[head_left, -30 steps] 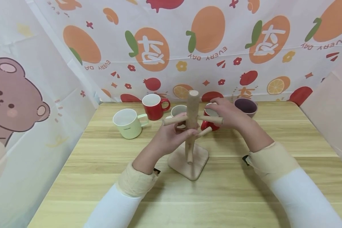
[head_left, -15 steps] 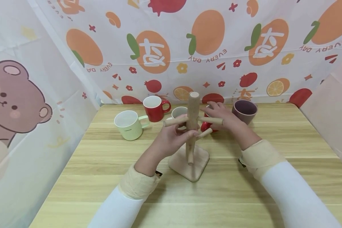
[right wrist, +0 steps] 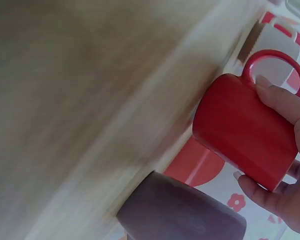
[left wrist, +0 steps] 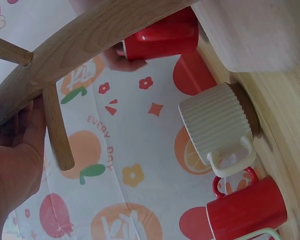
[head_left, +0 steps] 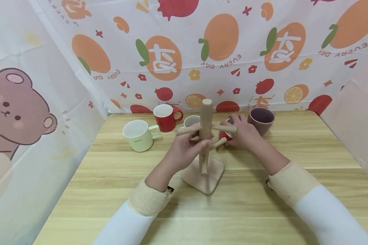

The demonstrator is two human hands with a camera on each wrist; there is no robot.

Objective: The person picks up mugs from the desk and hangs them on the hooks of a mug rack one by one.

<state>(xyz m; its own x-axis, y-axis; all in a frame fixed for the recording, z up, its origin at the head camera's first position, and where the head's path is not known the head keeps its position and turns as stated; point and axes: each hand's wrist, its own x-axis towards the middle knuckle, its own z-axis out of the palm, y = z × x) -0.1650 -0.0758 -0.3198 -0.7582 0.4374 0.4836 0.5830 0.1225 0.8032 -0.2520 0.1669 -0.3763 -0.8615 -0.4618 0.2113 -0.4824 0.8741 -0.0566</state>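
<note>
My left hand [head_left: 182,151] grips the upright post of a wooden mug tree [head_left: 206,114], below its upper pegs. The square base [head_left: 213,172] is on the table, and the post carries several bare pegs. Behind it on the right, my right hand [head_left: 244,134] holds a red mug [right wrist: 245,130] around its rim end. In the right wrist view the thumb lies beside the mug's loop handle [right wrist: 276,52] and the fingers curl under the far side. Part of this mug is hidden by the hand and pegs in the head view.
A purple cup [head_left: 261,120] stands just right of the right hand. Behind the post is a ribbed white mug [left wrist: 220,125]. Another red mug [head_left: 165,119] and a pale green mug [head_left: 139,136] stand on the left. A printed curtain [head_left: 220,78] hangs at the table's back edge.
My right hand has lowered and closed round the red mug, which has shifted slightly. My left hand keeps its grip on the mug tree.
</note>
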